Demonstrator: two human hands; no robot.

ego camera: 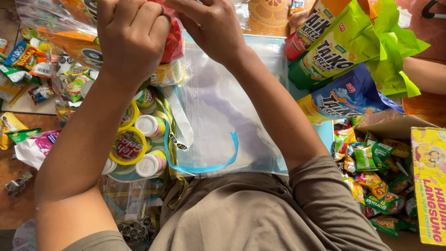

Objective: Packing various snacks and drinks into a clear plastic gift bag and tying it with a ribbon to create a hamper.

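- Head view: the left hand (132, 39) and the right hand (209, 28) meet at the top of the picture, above the clear plastic bag (223, 116).
- The left hand's fingers are curled tight together over a red snack packet (174, 42). The right hand's fingers bend down and touch the same packet. I cannot tell how the fingertips pinch it.
- The clear plastic bag lies flat in front of the person, with a blue strip (218, 162) curling along its bottom edge.
- Left of the clear bag sit small cups with yellow lids (127, 146) and little white-topped pots (151, 125).
- Right of the clear bag lie big green snack bags (344, 46) and a blue snack bag (346, 97).
- Further right of the clear bag, an open cardboard box (395, 128) is full of small green and red packets (371, 176).
- Far left of the clear bag, loose sweets and wrappers (28, 60) cover the reddish-brown floor (14, 204).
- Things crowd every side of the clear bag. The only open spot is the bag's own flat middle.
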